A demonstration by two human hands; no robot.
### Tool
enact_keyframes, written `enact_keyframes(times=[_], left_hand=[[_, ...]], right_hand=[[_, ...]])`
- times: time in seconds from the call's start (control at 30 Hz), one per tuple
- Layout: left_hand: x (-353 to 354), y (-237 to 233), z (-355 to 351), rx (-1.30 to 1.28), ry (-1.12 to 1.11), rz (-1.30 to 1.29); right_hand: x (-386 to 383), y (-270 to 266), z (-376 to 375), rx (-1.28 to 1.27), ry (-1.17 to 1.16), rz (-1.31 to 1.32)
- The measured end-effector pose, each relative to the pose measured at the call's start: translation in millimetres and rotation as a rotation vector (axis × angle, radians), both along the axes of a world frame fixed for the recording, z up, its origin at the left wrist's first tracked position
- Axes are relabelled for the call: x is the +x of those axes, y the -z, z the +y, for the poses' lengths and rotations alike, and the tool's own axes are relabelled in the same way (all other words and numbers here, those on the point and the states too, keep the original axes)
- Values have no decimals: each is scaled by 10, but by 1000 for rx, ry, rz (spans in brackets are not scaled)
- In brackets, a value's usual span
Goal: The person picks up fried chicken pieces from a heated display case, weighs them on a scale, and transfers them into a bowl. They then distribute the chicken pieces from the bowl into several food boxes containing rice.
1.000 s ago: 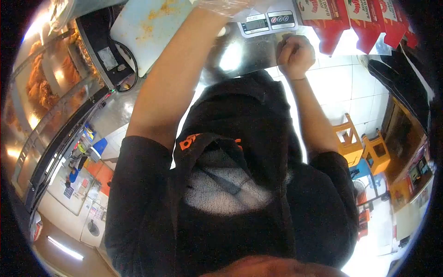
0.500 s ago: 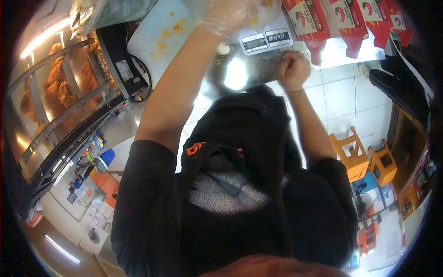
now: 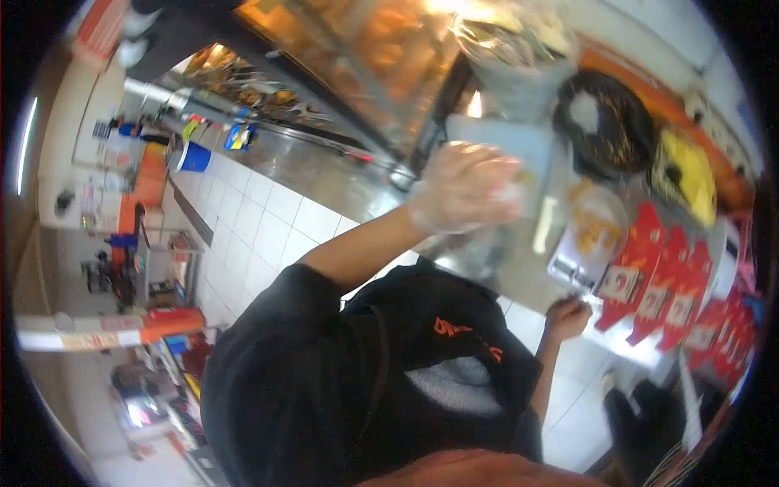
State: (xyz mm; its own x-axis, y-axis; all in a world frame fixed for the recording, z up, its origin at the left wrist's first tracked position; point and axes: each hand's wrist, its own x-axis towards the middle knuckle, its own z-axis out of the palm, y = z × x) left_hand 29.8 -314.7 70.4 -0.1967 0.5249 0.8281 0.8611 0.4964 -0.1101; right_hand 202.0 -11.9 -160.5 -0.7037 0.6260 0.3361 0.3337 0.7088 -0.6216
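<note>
My left hand (image 3: 469, 187), in a clear plastic glove, is raised beside the pale cutting board (image 3: 507, 134). Motion blurs its fingers, so I cannot tell whether they hold anything. My bare right hand (image 3: 568, 317) is curled closed by the front edge of a white digital kitchen scale (image 3: 563, 267). On the scale sits a clear bowl (image 3: 623, 217) with golden-brown food pieces (image 3: 594, 235). Between the board and the scale lies a long whitish object (image 3: 545, 226), like a knife handle.
Red printed food boxes (image 3: 625, 280) stand right of the scale. A round black container (image 3: 604, 122) and a yellow package (image 3: 686, 174) are behind it. A lit display case (image 3: 357, 57) is at upper left. At lower right shows another person's dark trouser leg (image 3: 649, 422).
My view has swung left. My gloved left hand has drawn back from above the scale and bowl toward the board's near side. My right hand stays closed near the scale.
</note>
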Motion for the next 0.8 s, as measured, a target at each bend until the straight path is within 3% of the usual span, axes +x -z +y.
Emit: enact_keyframes(times=[0.07, 0.13, 0.2, 0.27, 0.33, 0.4, 0.47, 0.57, 0.8], left_hand=[[194, -156, -651, 168, -375, -442], [84, -283, -1169, 405, -344, 104], [122, -587, -1637, 711, -272, 72], [93, -687, -2279, 649, -469, 29], [-13, -1071, -2789, 418, -960, -24], [-330, -1281, -3387, 170, -1151, 53], [-771, -1521, -3915, -61, -1422, -290], [-1112, -1613, -4417, -120, -1384, -152], [-1348, -1702, -4876, -69, -1288, -230]], right_hand=[[8, 106, 2, 82, 29, 31], [30, 54, 6, 40, -11, -24], [14, 108, 12, -23, 28, 10], [-6, 68, 19, -101, 70, -58], [-58, -127, -114, -45, 93, -7], [-52, -84, -106, -162, 89, 132], [-66, -39, -201, -141, 85, 197], [-47, -20, -407, -217, 44, 300], [52, -115, -1035, -332, 59, 331]])
